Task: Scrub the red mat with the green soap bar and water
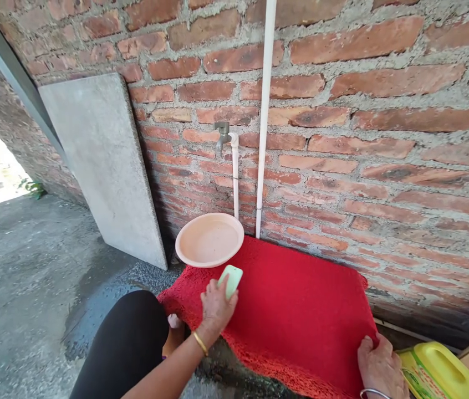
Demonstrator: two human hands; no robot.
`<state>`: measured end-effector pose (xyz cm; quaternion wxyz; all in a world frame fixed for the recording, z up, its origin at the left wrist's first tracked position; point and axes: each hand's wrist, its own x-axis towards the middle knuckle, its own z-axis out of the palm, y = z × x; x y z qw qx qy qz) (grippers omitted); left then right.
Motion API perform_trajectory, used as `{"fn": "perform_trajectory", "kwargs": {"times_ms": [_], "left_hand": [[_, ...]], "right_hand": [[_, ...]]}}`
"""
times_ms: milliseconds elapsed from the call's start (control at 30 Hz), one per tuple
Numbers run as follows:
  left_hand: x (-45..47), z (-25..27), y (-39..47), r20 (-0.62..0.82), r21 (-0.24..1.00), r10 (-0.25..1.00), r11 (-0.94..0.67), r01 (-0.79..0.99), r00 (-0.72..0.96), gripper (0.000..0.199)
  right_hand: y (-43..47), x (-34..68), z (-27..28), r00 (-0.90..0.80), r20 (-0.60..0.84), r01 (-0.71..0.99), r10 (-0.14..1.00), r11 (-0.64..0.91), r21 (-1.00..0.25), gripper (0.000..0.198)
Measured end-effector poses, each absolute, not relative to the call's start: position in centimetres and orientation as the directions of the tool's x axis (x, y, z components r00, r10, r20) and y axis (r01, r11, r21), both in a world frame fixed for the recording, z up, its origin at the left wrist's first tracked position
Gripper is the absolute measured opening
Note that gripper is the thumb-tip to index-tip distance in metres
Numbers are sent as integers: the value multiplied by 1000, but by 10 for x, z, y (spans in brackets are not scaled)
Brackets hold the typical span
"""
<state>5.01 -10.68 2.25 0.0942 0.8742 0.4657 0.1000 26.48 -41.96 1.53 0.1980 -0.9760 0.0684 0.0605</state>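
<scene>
My left hand (219,306), with a gold bangle on its wrist, is closed around a pale green rounded block (232,280); whether it is a soap bar or a brush back I cannot tell. The block rests on or just above the left part of a red shaggy mat (296,310), whose flat side faces up and whose pile shows along the edges. At the mat's near right corner, my right hand (380,366) grips the edge, some fingertips hidden. Just beyond the left hand, a shallow pale pink basin (209,241) sits at the mat's far left corner.
Over the basin a grey tap (222,137) juts from a white pipe (235,183) on the brick wall. A grey slab (101,166) leans on the wall at left. A yellow jug (438,368) stands beside my right hand. The concrete floor (30,277) is partly wet.
</scene>
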Motion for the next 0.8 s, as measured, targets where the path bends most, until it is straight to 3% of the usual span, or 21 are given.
{"fn": "perform_trajectory", "kwargs": {"times_ms": [100,233,333,400,467,533,600,667,800], "left_hand": [[30,17,-96,109,229,863,-505,832,494,50],[37,1,-144,121,193,752,-658,728,648,53],[56,-14,-207,89,268,593,-788,555,800,63],[66,-22,-247,53,357,418,-856,374,907,72],[74,-26,-276,16,437,214,-880,186,977,77],[79,-23,-287,-3,494,112,-864,98,994,77],[84,-12,-277,12,519,187,-841,154,982,76],[89,3,-247,32,504,375,-807,309,926,71],[96,27,-164,47,340,722,-662,669,691,56]], "right_hand": [[-417,262,17,982,-139,-170,-126,-910,-379,68],[-415,261,19,978,-149,-190,-144,-908,-373,65],[-415,260,21,980,-142,-186,-142,-909,-374,65],[-415,260,21,981,-138,-179,-136,-908,-378,65],[-416,260,20,981,-141,-176,-131,-910,-376,65],[-418,260,18,982,-141,-172,-127,-910,-376,65],[-419,260,15,985,-126,-160,-121,-910,-382,65],[-419,260,12,988,-104,-147,-115,-909,-389,64],[-418,258,10,990,-71,-139,-120,-904,-404,62]]}}
